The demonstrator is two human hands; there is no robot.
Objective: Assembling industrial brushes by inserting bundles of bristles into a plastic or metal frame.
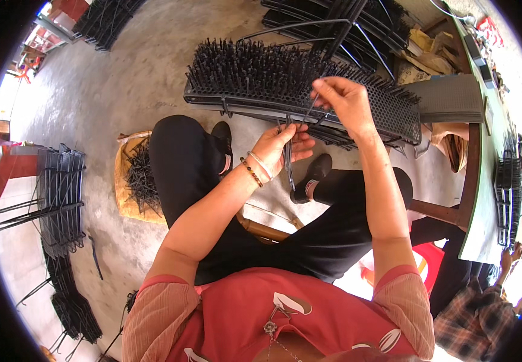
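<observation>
In front of me a long black perforated rack (393, 123) stands above my feet. Thin black strips (243, 63) stand upright in its holes, packed densely on the left and middle, while bare holes show toward the near right. My left hand (276, 148) is just below the rack's near edge, closed around a small bundle of thin black strips (288, 161) that hang down. Over the rack's near edge, my right hand (346, 104) pinches the upper end of one dark strip (310, 107), which slants down toward my left hand. What the strips are made of cannot be made out.
On the floor at left lies a yellowish sack (123, 202) with loose black strips (143, 175). Black wire frames (59, 199) are stacked farther left, more at the back. At right stand a pale green table (484, 217) and a person in a plaid shirt (478, 320).
</observation>
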